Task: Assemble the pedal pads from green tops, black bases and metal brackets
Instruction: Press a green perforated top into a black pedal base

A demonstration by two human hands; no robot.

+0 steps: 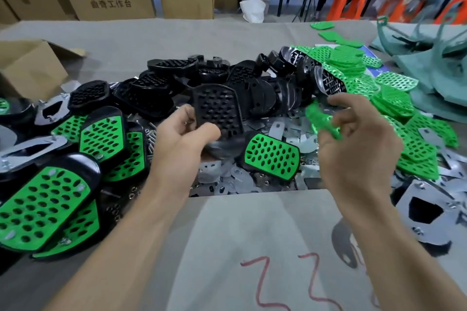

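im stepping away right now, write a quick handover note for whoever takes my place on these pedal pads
Left hand: grip round a black base, holed face toward the camera.
Right hand: pinches a green top, blurred, apart from the base.
Stock: loose black bases behind, green tops pile at right, metal brackets in the middle.
Done: finished pads stacked at left, a single pad in the middle.
Left: fit this top onto this base, add a bracket, then probably work on through the piles.

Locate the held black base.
Head view, centre: the left hand grips the black base above metal brackets, left of the green top in the right hand.
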